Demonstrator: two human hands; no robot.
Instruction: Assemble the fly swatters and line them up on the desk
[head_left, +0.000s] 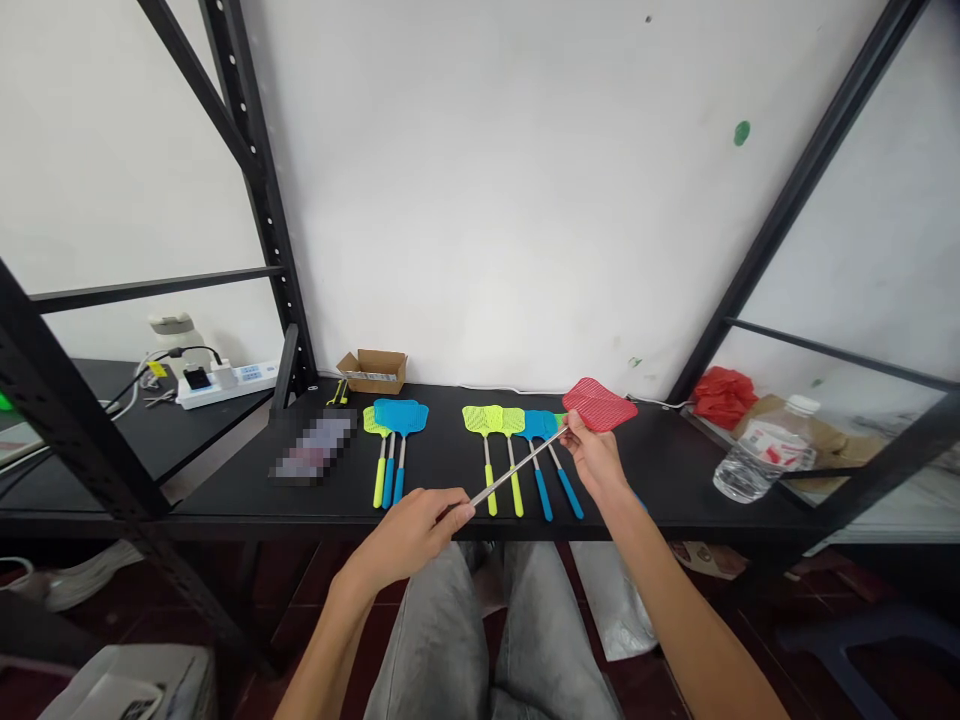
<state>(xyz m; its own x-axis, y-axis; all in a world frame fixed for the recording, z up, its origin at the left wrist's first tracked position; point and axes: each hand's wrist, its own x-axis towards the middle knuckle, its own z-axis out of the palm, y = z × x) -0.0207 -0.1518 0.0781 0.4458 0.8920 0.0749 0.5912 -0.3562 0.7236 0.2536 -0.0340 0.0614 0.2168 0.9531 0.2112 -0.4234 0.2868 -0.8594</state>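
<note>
Your right hand was closed on the thin steel shaft of a red plastic fly swatter, just below its head; your left hand gripped the shaft's far end (fingers curled, neither hand open). The swatter was held over a row of lime-green and blue plastic swatters lying on a black metal shelf, near a small cardboard box.
</note>
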